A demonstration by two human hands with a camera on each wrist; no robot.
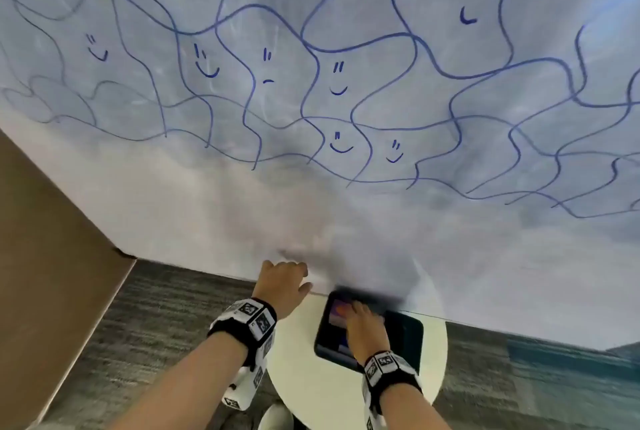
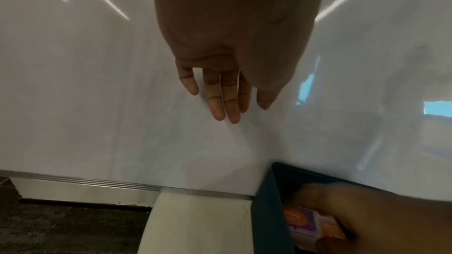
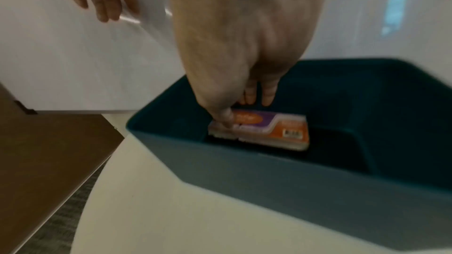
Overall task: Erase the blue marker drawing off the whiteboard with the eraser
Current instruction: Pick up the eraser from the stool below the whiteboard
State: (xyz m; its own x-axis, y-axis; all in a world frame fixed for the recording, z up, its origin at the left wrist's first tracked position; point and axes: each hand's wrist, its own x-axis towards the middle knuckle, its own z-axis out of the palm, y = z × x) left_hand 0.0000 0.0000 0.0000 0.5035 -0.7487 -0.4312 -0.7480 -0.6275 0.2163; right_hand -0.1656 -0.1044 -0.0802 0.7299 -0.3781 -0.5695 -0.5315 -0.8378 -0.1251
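Note:
The whiteboard [image 1: 311, 221] fills the upper head view, and the blue marker drawing [image 1: 311, 48] of wavy lines and small faces covers its upper part. My left hand [image 1: 284, 277] is open, its straight fingers [image 2: 225, 103] against the bare lower board. The eraser [image 3: 274, 130], with an orange and purple label, lies inside a dark teal bin [image 3: 269, 190]. My right hand [image 3: 246, 111] reaches down into the bin, with the thumb on the eraser's near edge and the fingers behind its far edge, pinching it. The image there is blurred.
The bin [image 1: 405, 332] stands on a small round white table [image 1: 298, 360] pushed against the board's lower metal edge [image 2: 97, 183]. A brown panel [image 1: 52, 239] borders the board at the left. Grey carpet [image 1: 156, 318] lies below.

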